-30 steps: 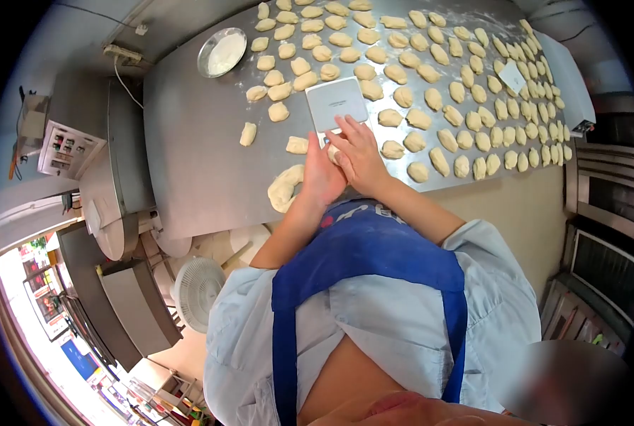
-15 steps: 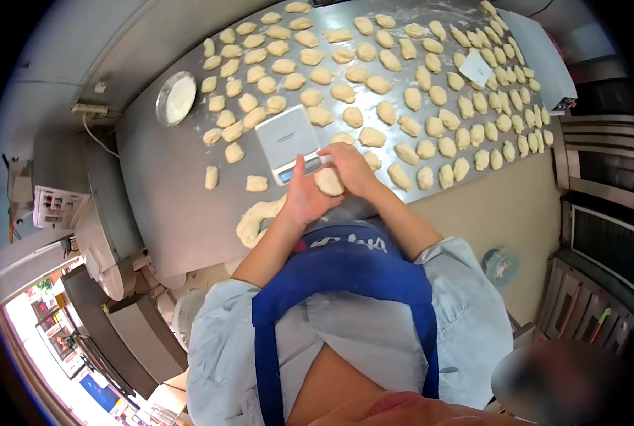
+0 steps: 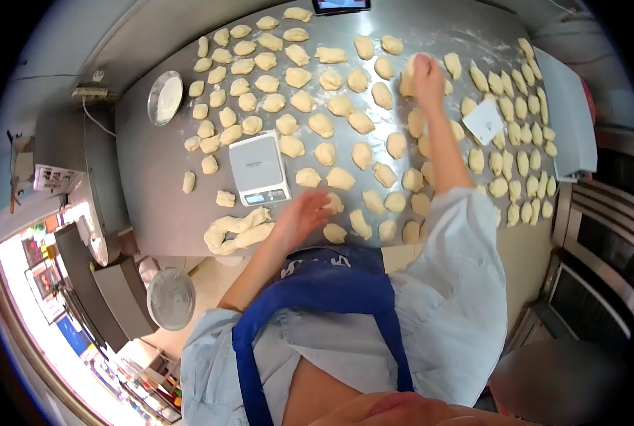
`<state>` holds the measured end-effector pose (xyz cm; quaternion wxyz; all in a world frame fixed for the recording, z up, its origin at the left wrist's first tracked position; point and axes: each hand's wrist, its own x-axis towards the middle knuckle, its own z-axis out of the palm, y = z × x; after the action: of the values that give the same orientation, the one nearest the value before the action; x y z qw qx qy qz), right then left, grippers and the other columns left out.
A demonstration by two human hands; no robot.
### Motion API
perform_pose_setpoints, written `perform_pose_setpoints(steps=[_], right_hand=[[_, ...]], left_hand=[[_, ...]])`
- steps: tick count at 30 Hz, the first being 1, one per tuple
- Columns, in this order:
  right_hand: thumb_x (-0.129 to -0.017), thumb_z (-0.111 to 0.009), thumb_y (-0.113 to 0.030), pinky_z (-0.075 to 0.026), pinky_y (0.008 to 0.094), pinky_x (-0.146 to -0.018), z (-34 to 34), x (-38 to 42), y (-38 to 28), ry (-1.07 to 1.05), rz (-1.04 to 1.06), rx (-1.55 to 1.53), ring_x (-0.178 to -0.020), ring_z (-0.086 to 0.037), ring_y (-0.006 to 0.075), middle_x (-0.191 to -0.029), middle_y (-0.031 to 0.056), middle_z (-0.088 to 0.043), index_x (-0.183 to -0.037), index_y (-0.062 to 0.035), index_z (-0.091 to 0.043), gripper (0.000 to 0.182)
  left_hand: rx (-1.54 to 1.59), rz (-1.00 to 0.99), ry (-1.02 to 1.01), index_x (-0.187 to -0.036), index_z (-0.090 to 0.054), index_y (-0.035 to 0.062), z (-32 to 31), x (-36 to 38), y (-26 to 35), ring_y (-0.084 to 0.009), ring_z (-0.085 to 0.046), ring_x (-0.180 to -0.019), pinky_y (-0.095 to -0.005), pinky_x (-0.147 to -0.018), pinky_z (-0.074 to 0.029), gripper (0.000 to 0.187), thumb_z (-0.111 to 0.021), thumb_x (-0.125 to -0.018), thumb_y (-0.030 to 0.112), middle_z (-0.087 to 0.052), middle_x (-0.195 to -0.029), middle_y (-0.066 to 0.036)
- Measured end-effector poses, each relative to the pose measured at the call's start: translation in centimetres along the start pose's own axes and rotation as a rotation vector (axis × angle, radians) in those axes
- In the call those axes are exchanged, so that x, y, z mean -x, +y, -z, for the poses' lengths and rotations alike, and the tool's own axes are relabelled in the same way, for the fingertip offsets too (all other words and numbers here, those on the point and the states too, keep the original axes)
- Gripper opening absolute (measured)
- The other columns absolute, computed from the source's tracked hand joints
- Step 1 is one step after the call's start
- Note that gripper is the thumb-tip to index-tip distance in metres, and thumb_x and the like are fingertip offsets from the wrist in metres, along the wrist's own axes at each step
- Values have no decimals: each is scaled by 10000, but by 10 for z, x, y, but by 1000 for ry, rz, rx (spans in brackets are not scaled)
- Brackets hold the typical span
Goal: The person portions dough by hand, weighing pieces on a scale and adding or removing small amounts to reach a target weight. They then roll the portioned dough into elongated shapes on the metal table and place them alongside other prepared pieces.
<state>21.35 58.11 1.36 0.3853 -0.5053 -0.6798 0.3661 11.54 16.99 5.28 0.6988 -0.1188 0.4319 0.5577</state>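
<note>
My right hand (image 3: 428,79) is stretched to the far side of the steel table, its fingers curled around a pale dough piece (image 3: 417,59) that they mostly cover. Another dough piece (image 3: 406,84) lies against that hand's left side. Near the front edge, my left hand (image 3: 305,215) is open and slightly blurred, fingers extended beside a dough piece (image 3: 334,204); no dough shows in its palm. A digital scale (image 3: 256,165) with a bare plate stands left of it. A long, bent dough strip (image 3: 239,231) lies by the table's front edge.
Many dough pieces lie in rows across the steel table (image 3: 157,177). A bowl of flour (image 3: 166,99) stands at the back left. On the right, a white card (image 3: 483,121) rests among the dough, near a pale box (image 3: 565,113). A device screen (image 3: 341,6) shows at the back.
The dough ball between both hands over the scale's front edge has left my left hand. My right hand has swung far out and right; my left has stayed near the front. The view has shifted.
</note>
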Motion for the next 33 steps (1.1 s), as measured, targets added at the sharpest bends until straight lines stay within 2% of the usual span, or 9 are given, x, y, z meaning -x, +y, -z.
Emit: perform_pose_setpoints(steps=[2,6,14,18,20,22,27,29,33], right_hand=[[-953,-520,-364,-477,458,-916,-15,-71,35,38,164,137,-1046,-607,432,-1071,264,-665,-1141,-17,-652,416],[-934,-527,-331,-474,491,-922,-39,-138,68,-97,303,442,-1077,-584,429,-1104,267,-649,-1173,-8,-645,419],[-911,-584,-353,-443,476,-988,-50,-129,60,-217,130,629,-1154,-543,413,-1206,264,-600,-1272,-68,-603,461],[-902,-610,-340,-438,475,-993,-57,-116,48,-74,391,852,-1176,-531,400,-1202,244,-598,-1279,-39,-592,483],[-893,-636,-309,-428,481,-987,-55,-74,25,14,590,482,-1154,-532,400,-1193,227,-594,-1231,-14,-599,450],[-880,-658,-281,-419,496,-974,-46,1,3,-179,568,358,-1116,-539,405,-1173,222,-599,-1158,-12,-612,390],[-830,-681,-219,-437,499,-948,-32,212,-20,-439,655,351,-1089,-557,413,-1164,211,-607,-1121,-23,-615,357],[-817,-690,-217,-453,485,-940,-30,271,-54,-555,477,258,-1096,-576,393,-1161,202,-620,-1135,-52,-627,364],[-785,-730,-236,-463,464,-906,-36,342,-78,-674,495,360,-1045,-599,357,-1150,167,-627,-1123,-69,-636,388]], left_hand=[[-279,-87,286,-1398,-488,64,-1,17,-9,-232,-581,-1111,-392,-975,-442,517,-465,-1021,416,-579,-1309,-100],[-383,-66,532,-1358,-532,81,14,37,-14,-171,-571,-1094,-332,-937,-433,464,-485,-1010,383,-599,-1260,-55],[-755,-274,536,-1286,-578,36,46,40,-22,-138,-623,-983,-261,-841,-479,334,-552,-995,199,-684,-1075,-40],[-1248,-546,637,-1230,-591,17,81,44,-13,-274,-639,-1066,-377,-890,-506,356,-635,-926,197,-677,-1141,-135],[-1472,-670,742,-1196,-599,22,93,60,5,-353,-614,-1071,-433,-921,-490,375,-680,-868,184,-664,-1116,-156],[-1552,-826,828,-1188,-599,30,118,71,20,-379,-582,-1099,-458,-952,-467,393,-695,-828,155,-642,-1137,-168],[-1607,-935,914,-1220,-582,42,188,85,55,-373,-538,-1168,-467,-991,-441,427,-673,-805,82,-590,-1248,-165],[-1870,-930,960,-1244,-573,52,212,79,69,-369,-531,-1178,-463,-1000,-443,479,-661,-774,33,-569,-1283,-163],[-1962,-885,594,-1270,-570,69,210,87,96,-353,-537,-1174,-457,-1003,-445,543,-642,-738,-16,-553,-1316,-162]])
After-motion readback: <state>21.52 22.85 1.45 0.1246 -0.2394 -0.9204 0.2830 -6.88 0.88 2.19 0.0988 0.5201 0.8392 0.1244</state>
